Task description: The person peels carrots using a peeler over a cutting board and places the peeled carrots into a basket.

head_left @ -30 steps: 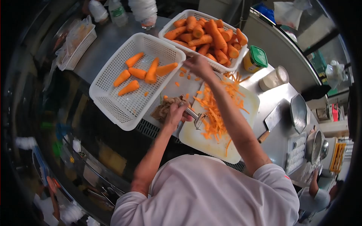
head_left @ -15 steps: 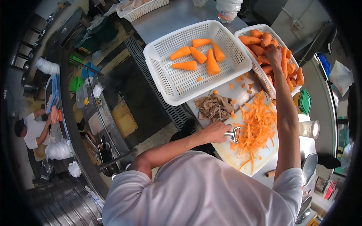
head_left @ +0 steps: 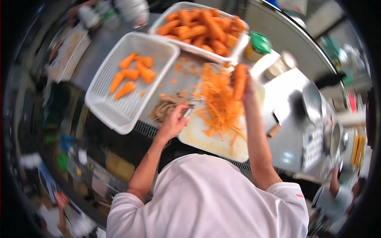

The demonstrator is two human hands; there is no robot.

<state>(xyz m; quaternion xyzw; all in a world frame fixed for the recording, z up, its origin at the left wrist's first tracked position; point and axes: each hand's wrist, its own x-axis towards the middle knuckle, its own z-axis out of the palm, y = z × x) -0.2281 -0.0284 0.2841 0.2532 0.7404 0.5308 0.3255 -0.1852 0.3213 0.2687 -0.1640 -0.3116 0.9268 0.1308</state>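
Observation:
My left hand (head_left: pixel 174 123) is closed round a metal peeler (head_left: pixel 188 111), beside a crumpled brown cloth (head_left: pixel 166 108). On the right, my right hand (head_left: pixel 248 85) grips a carrot (head_left: pixel 239 82) above the cutting board (head_left: pixel 198 137). A heap of orange peelings (head_left: pixel 220 103) covers much of the board. Several peeled carrots (head_left: pixel 125 90) lie in the left white basket (head_left: pixel 95 93). Unpeeled carrots (head_left: pixel 198 29) fill another white basket (head_left: pixel 190 48) at the back. The view is blurred by motion.
A tub with a green lid (head_left: pixel 260 43) and a pale jar (head_left: pixel 281 64) stand back right. A cleaver (head_left: pixel 275 127) lies right of the board, near metal bowls (head_left: pixel 312 102). Other people (head_left: pixel 337 194) are at lower right and lower left.
My right hand has left the back basket with a carrot and come over the board. My left hand still holds the peeler. The camera view has turned.

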